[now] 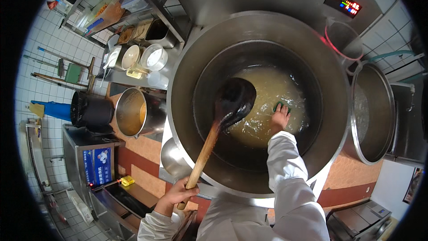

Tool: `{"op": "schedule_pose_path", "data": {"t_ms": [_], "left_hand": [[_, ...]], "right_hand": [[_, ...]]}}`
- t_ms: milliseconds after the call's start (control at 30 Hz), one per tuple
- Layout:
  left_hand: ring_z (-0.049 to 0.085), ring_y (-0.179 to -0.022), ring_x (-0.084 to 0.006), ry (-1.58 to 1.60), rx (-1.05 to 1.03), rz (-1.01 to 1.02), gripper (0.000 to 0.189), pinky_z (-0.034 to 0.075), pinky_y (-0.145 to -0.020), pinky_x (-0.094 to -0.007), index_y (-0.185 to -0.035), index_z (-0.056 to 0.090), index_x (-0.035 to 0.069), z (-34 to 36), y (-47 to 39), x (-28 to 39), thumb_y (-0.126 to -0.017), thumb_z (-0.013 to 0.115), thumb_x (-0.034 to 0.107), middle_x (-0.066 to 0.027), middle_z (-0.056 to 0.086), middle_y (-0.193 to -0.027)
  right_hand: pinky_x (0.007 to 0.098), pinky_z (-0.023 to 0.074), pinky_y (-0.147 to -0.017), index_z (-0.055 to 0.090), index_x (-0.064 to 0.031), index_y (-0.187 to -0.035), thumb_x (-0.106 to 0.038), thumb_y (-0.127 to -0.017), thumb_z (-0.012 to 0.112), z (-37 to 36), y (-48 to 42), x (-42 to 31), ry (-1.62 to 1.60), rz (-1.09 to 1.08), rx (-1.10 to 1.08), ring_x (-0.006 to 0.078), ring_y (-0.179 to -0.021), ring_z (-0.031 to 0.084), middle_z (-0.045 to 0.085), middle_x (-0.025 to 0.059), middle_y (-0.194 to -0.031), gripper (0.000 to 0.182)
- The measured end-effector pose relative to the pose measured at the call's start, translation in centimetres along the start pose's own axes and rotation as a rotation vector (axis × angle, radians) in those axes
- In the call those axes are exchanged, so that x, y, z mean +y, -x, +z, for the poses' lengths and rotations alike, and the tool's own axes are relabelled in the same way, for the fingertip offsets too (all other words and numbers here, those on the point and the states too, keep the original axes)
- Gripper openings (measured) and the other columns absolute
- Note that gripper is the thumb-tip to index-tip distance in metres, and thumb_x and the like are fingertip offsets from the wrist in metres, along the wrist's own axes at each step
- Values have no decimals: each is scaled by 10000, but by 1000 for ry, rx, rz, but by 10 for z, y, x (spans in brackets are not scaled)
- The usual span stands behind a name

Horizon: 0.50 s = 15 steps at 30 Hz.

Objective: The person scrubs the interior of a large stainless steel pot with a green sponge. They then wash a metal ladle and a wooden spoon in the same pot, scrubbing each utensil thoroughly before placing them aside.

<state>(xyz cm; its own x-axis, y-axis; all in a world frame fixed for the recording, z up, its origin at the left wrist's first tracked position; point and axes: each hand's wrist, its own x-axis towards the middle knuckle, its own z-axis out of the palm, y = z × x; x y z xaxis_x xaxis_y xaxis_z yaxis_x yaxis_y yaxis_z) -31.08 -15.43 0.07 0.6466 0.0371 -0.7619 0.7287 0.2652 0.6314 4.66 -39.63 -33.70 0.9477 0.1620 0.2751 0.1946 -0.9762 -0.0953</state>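
Observation:
A very large steel pot [260,184] stands before me with cloudy yellowish water [257,120] at its bottom. My left hand [182,192] grips the wooden handle of a big ladle [235,102] near the handle's end. The ladle's dark, wet bowl hangs over the pot, left of its middle, and the handle crosses the near left rim. Down inside the pot, at the water, my right hand [280,118] has its fingers spread on a green scouring pad [278,105], which is partly hidden under the fingers.
Right of the pot stand a second steel pot [389,107] and a clear plastic jug [347,45]. At the left are a steel counter with bowls [131,57] and tubs, a tall steel pot with orange residue [130,112], and a steel bowl [172,159] close to the rim.

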Motion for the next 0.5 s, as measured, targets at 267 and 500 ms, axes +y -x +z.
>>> {"op": "schedule_pose_path", "data": {"t_ms": [267, 500], "left_hand": [[546, -594, -83, -62, 155, -23, 155, 463, -538, -246, -920, 577, 20, 0, 18, 18, -894, 633, 162, 7, 568, -742], [486, -499, -115, -100, 47, 5, 244, 436, -436, -286, -929, 422, 36, 16, -1, 27, -950, 535, 251, -19, 478, -681]], "right_hand": [[592, 497, -770, 548, -97, -1165, -326, -967, 482, -73, 3, -121, -1359, 950, -1085, 336, -966, 625, 621, 128, -1092, 310], [358, 547, -683, 430, -91, -1284, -372, -983, 444, -230, -31, -124, -1358, 529, -750, 196, -819, 597, 587, 97, -1075, 412]]}}
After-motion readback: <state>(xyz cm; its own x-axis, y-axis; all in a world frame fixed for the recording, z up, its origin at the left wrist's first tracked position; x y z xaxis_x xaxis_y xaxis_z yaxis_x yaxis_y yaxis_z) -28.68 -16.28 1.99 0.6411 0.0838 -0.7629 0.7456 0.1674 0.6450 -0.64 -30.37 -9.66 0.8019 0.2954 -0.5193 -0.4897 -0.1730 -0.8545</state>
